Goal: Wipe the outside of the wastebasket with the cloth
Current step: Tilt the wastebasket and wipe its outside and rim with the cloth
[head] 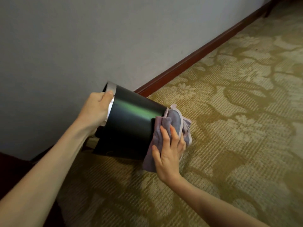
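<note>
A black wastebasket (129, 123) with a silver rim band is held tipped on its side above the carpet, its bottom end pointing right. My left hand (96, 108) grips its silver rim at the upper left, thumb over the band. A greyish-purple cloth (176, 122) with a pale edge is bunched over the basket's bottom end. My right hand (168, 149) presses the cloth flat against the basket's lower right side, fingers spread along the fabric. The basket's opening faces away to the left and is hidden.
A grey wall (82, 38) stands close behind the basket, with a dark red-brown baseboard (196, 58) running up to the right. A patterned olive and beige carpet (237, 112) covers the floor. A dark piece of furniture (9, 171) sits at the lower left.
</note>
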